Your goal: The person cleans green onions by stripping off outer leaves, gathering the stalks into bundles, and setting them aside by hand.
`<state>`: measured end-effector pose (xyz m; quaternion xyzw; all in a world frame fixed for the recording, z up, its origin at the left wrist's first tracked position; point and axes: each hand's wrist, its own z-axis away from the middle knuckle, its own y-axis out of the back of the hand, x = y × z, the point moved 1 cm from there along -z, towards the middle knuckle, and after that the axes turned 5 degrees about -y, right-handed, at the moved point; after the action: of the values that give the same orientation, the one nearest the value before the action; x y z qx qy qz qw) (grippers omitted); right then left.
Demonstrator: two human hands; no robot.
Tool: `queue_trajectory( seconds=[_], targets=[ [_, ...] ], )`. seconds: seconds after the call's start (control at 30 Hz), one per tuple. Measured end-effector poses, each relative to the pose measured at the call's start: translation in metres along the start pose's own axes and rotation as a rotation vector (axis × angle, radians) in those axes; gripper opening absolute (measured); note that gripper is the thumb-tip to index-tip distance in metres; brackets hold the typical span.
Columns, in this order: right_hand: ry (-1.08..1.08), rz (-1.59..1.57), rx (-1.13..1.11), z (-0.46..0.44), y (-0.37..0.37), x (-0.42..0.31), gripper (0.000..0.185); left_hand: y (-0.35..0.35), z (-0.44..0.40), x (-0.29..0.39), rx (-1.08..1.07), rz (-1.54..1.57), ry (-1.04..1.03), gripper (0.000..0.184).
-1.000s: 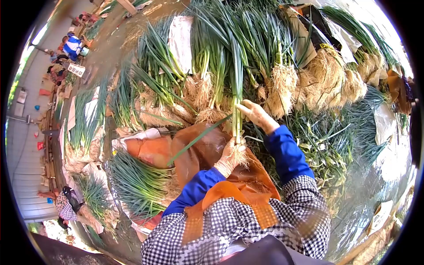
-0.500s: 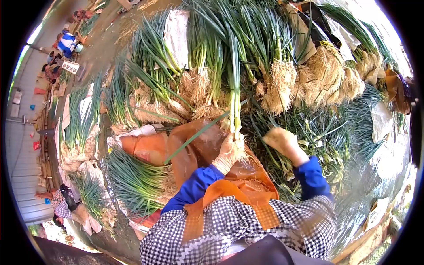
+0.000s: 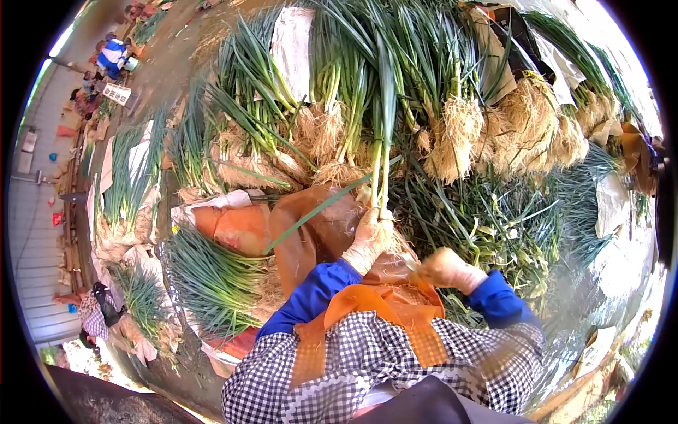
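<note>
Near the root end, my left hand (image 3: 367,242) is closed around a few long green onions (image 3: 381,169). Their pale stalks rise from the fist and their dark leaves lie up over the bunches behind. Pale roots hang beside that hand, above the orange-brown plastic apron (image 3: 304,219) over my lap. To the right and slightly lower, my right hand (image 3: 446,268) is curled and a little blurred, apart from the onions. A pale sliver shows at its fingertips; what it is I cannot make out.
Bunches of green onions with shaggy roots (image 3: 455,141) stand in a row ahead. Stripped leaves (image 3: 487,233) are heaped at right. A trimmed bunch (image 3: 219,283) lies at left beside orange plastic (image 3: 233,230). Other people (image 3: 111,56) sit at far left.
My right hand has moved down and slightly left, from over the leaf heap toward my lap. My left hand keeps hold of the onions, and the view has shifted slightly.
</note>
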<state>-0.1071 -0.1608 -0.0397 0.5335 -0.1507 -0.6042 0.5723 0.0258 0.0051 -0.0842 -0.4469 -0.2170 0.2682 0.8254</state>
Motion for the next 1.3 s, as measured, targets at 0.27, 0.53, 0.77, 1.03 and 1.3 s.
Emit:
queue_trajectory(
  seconds=[0.27, 0.53, 0.77, 1.03, 1.3],
  targets=[
    [-0.253, -0.205, 0.759, -0.041, 0.081, 0.001, 0.022, -0.001, -0.009, -0.020, 0.054, -0.569, -0.453, 0.045],
    [0.123, -0.961, -0.001, -0.046, 0.060, -0.014, 0.017, 0.012, -0.014, -0.013, 0.156, -0.511, -0.380, 0.046],
    [-0.403, 0.124, 0.230, -0.072, 0.088, 0.080, 0.021, -0.041, 0.029, 0.036, -0.509, 0.141, 0.263, 0.038],
    [-0.759, -0.023, 0.464, -0.188, 0.150, 0.139, 0.036, -0.032, 0.037, 0.051, -0.367, -0.244, -0.073, 0.025],
    [-0.206, -1.542, 0.318, -0.039, 0.072, 0.044, 0.042, -0.038, 0.033, 0.004, -0.168, -0.098, 0.132, 0.015]
  ],
)
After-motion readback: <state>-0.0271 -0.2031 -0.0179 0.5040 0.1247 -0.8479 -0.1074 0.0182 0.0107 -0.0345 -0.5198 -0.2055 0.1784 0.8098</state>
